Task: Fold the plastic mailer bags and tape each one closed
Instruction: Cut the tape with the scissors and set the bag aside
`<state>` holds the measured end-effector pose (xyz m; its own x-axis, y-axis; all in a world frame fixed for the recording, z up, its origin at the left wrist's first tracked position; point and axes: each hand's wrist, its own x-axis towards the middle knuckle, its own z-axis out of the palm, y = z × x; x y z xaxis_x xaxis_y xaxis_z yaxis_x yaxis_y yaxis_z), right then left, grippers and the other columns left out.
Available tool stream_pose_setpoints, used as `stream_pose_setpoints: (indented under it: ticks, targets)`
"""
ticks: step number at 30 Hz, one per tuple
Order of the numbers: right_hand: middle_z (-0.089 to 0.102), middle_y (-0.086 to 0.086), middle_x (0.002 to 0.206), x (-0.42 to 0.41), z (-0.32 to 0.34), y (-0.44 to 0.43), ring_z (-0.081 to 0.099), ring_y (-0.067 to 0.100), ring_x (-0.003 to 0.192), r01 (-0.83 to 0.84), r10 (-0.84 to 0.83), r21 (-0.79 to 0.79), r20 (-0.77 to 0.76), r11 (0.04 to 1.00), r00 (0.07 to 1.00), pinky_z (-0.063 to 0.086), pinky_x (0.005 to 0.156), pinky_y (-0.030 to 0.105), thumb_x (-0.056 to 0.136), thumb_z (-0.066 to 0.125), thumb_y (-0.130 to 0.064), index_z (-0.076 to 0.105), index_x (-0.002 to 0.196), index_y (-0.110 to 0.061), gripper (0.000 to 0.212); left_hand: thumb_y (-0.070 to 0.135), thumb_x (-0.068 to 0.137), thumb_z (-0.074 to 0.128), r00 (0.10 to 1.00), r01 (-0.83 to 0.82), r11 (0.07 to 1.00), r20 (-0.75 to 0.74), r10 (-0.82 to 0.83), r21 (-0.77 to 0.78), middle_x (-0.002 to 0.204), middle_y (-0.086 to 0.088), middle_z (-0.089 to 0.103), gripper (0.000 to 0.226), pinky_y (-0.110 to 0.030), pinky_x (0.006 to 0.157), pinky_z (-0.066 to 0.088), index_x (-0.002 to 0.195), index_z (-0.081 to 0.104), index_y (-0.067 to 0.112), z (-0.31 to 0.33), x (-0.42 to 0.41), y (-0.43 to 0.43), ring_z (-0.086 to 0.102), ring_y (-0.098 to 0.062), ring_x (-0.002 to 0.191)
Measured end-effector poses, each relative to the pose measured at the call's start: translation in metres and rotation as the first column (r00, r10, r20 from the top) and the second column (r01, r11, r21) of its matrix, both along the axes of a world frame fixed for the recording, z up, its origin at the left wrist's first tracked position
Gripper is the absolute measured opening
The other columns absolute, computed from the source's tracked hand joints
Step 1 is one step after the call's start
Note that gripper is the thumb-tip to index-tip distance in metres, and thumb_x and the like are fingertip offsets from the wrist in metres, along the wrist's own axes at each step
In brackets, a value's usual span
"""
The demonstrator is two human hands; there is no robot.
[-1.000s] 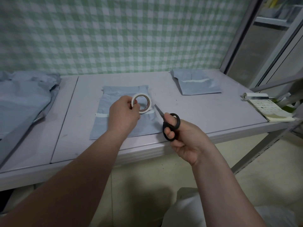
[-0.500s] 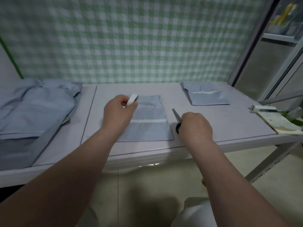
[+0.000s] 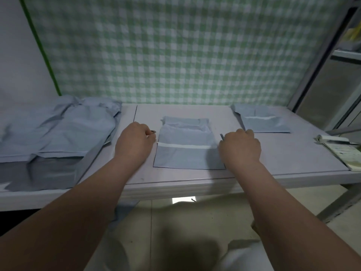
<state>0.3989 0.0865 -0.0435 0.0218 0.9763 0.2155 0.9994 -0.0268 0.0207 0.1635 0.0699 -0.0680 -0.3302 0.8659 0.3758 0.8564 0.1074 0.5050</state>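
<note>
Taped mailer [image 3: 188, 151] lies flat; left hand [image 3: 134, 142] and right hand [image 3: 240, 147] flank it (knuckles up).

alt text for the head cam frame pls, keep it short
A person's left hand and right hand rest on a pale table either side of a folded grey mailer bag with a white tape strip across it. A second taped bag lies far right, unfolded bags at left.
</note>
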Motion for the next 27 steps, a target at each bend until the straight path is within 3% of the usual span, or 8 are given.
stream_pose_setpoints:
  ticks: [10, 17, 19, 20, 22, 24, 25, 27]
  targets:
    - [0.054, 0.007, 0.121, -0.013, -0.013, 0.024, 0.042, 0.027, 0.118, 0.05, -0.062, -0.083, -0.158, 0.995, 0.985, 0.033, 0.089, 0.033, 0.094, 0.044, -0.027, 0.057, 0.112, -0.012, 0.026, 0.019, 0.092, 0.049, 0.967, -0.007, 0.989, -0.253, -0.031, -0.148, 0.103, -0.016, 0.057, 0.022, -0.03, 0.073, 0.034, 0.098, 0.066, 0.005, 0.0, -0.013, -0.007, 0.054, -0.032, 0.097]
    - [0.054, 0.013, 0.101, -0.014, 0.004, 0.046, 0.052, 0.031, 0.098, -0.001, -0.126, -0.238, -0.519, 0.971, 0.846, 0.033, 0.076, 0.029, 0.094, 0.048, -0.027, 0.06, 0.09, -0.007, 0.023, 0.017, 0.088, 0.055, 0.999, 0.037, 0.995, 0.018, -0.036, -0.097, 0.114, -0.009, 0.056, 0.027, -0.029, 0.084, 0.039, 0.114, 0.062, 0.013, 0.01, -0.004, -0.004, 0.053, -0.026, 0.107]
    - [0.048, 0.012, 0.093, -0.015, 0.015, 0.051, 0.047, 0.027, 0.088, -0.107, -0.139, -0.258, -0.773, 0.96, 0.619, 0.032, 0.073, 0.028, 0.095, 0.049, -0.02, 0.06, 0.1, -0.008, 0.018, 0.02, 0.089, 0.054, 0.99, 0.085, 0.991, 0.12, -0.073, -0.1, 0.111, -0.007, 0.062, 0.023, -0.028, 0.084, 0.039, 0.109, 0.063, 0.013, 0.017, 0.004, -0.005, 0.055, -0.024, 0.105]
    - [0.049, 0.01, 0.088, -0.016, 0.019, 0.049, 0.047, 0.024, 0.082, -0.159, -0.171, -0.252, -0.9, 0.954, 0.401, 0.034, 0.069, 0.029, 0.094, 0.051, -0.016, 0.061, 0.103, -0.008, 0.016, 0.021, 0.09, 0.053, 0.979, 0.11, 0.988, 0.183, -0.089, -0.109, 0.108, -0.006, 0.063, 0.02, -0.029, 0.083, 0.04, 0.104, 0.064, 0.012, 0.021, 0.008, -0.005, 0.056, -0.024, 0.103]
    - [0.054, 0.006, 0.079, -0.014, 0.027, 0.043, 0.049, 0.019, 0.07, -0.236, -0.246, -0.246, -0.969, 0.94, 0.029, 0.037, 0.061, 0.026, 0.092, 0.052, -0.011, 0.06, 0.089, -0.011, 0.008, 0.024, 0.091, 0.049, 0.951, 0.143, 0.979, 0.296, -0.096, -0.143, 0.102, -0.005, 0.062, 0.017, -0.029, 0.078, 0.04, 0.094, 0.062, 0.014, 0.026, 0.017, -0.005, 0.055, -0.025, 0.098]
    - [0.054, 0.006, 0.079, -0.009, 0.033, 0.04, 0.05, 0.02, 0.069, -0.326, -0.304, -0.238, -0.938, 0.915, -0.169, 0.039, 0.063, 0.028, 0.092, 0.047, -0.008, 0.055, 0.08, -0.014, 0.015, 0.025, 0.092, 0.05, 0.848, 0.176, 0.968, 0.527, -0.058, -0.176, 0.098, -0.004, 0.055, 0.014, -0.028, 0.074, 0.042, 0.09, 0.059, 0.015, 0.028, 0.027, -0.005, 0.053, -0.022, 0.088]
    - [0.053, 0.008, 0.08, -0.007, 0.036, 0.04, 0.05, 0.023, 0.07, -0.368, -0.318, -0.221, -0.92, 0.903, -0.23, 0.041, 0.065, 0.03, 0.09, 0.045, -0.006, 0.053, 0.079, -0.014, 0.015, 0.023, 0.093, 0.052, 0.672, 0.21, 0.964, 0.741, -0.019, -0.166, 0.098, -0.007, 0.054, 0.012, -0.03, 0.071, 0.046, 0.089, 0.058, 0.013, 0.03, 0.032, -0.004, 0.054, -0.022, 0.085]
    - [0.05, 0.011, 0.085, -0.003, 0.043, 0.037, 0.052, 0.029, 0.078, -0.429, -0.338, -0.171, -0.874, 0.887, -0.35, 0.045, 0.069, 0.037, 0.087, 0.043, -0.003, 0.051, 0.08, -0.011, 0.013, 0.012, 0.092, 0.057, 0.118, 0.274, 0.957, 0.991, 0.065, -0.096, 0.101, -0.016, 0.057, 0.012, -0.035, 0.067, 0.056, 0.099, 0.059, 0.003, 0.037, 0.041, -0.003, 0.059, -0.024, 0.085]
